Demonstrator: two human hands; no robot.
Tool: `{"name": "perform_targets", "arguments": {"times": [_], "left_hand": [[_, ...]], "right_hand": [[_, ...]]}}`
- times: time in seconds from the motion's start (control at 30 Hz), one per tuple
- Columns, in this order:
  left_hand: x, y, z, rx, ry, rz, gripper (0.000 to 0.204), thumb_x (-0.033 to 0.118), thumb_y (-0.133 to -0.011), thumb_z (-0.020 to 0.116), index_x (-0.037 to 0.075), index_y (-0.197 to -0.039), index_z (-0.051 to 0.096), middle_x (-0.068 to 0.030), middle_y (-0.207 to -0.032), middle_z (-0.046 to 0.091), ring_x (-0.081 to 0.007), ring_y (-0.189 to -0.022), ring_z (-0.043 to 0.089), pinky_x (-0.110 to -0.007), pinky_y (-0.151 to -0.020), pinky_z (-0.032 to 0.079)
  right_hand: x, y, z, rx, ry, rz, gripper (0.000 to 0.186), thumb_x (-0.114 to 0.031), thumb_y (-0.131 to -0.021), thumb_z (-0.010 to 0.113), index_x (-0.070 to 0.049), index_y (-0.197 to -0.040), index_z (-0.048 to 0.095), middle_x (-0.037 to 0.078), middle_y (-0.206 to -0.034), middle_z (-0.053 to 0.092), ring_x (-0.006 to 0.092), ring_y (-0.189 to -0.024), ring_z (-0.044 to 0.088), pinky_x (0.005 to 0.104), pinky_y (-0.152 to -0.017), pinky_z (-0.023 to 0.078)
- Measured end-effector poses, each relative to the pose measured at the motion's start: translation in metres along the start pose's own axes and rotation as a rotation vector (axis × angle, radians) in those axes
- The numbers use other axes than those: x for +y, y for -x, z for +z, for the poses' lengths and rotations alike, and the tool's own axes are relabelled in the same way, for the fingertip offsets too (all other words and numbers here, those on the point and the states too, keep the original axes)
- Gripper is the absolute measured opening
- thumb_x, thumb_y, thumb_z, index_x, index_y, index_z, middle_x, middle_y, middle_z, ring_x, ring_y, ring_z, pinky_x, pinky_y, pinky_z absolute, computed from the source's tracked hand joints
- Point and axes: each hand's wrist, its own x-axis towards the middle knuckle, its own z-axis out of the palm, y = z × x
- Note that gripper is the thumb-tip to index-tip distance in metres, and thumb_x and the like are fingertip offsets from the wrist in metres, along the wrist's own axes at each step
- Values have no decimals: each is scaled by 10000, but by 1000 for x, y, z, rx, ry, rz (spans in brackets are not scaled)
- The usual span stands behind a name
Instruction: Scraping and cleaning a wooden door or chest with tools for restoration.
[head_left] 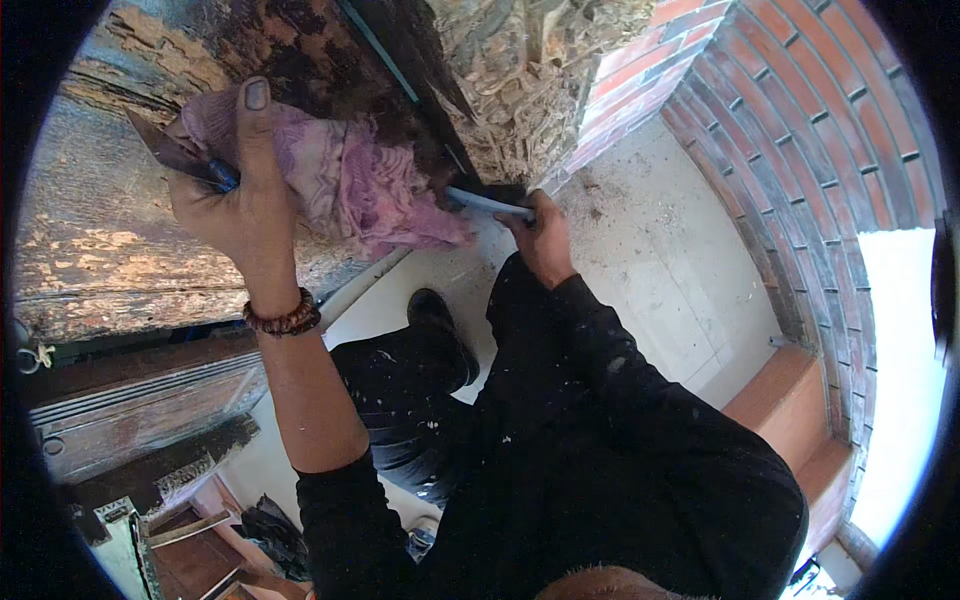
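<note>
Weathered wood panel (110,245): left hand (243,195) bunches pink rag (385,195) with dark blade (162,145), rag toward lower-right corner, apparently freeing right hand (543,240), which grips blue handle (488,203) under carved block (535,85).

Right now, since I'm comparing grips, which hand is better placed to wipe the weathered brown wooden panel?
Probably the left hand: it holds the frayed pink-purple cloth over the weathered brown wooden panel. The right hand, off to the right, grips a slim pale-blue handle.
</note>
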Motion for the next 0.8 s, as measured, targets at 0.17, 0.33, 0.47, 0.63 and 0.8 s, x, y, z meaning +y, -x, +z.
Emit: {"name": "perform_targets", "arguments": {"times": [0.17,0.33,0.47,0.63,0.8], "left_hand": [[1,-2,-5,26,-39,-128,228,158,-848,812,-5,-917,668,6,-845,670,-65,-755,565,-232,-708,456],[11,6,15,-72,-64,-55,307,207,-821,838,23,-953,631,15,-858,624,-73,-762,544,-234,-687,448],[3,12,9,-216,-105,60,370,246,-800,859,46,-982,606,6,-882,602,-79,-782,526,-229,-688,450],[15,20,34,-237,-16,54,413,244,-778,876,45,-999,589,-5,-878,612,-83,-780,537,-232,-702,468],[11,29,26,-362,-53,19,424,209,-772,876,39,-1040,596,-29,-894,639,-92,-812,583,-248,-715,493]], "right_hand": [[31,-15,-62,-38,-115,70,275,-157,-790,811,4,-969,677,169,-799,704,245,-715,681,381,-661,529],[-11,-13,6,-11,12,-7,365,-205,-775,829,1,-1014,644,233,-908,686,332,-828,688,440,-720,532],[28,4,-52,-45,-114,213,335,-215,-750,849,1,-919,656,184,-782,702,278,-704,704,375,-637,539],[1,-13,-6,31,-27,43,347,-210,-765,843,-4,-988,674,183,-866,705,265,-785,694,364,-700,532],[114,-34,-136,53,111,258,221,-169,-823,789,-15,-939,679,122,-822,723,183,-727,677,335,-657,531]]}}
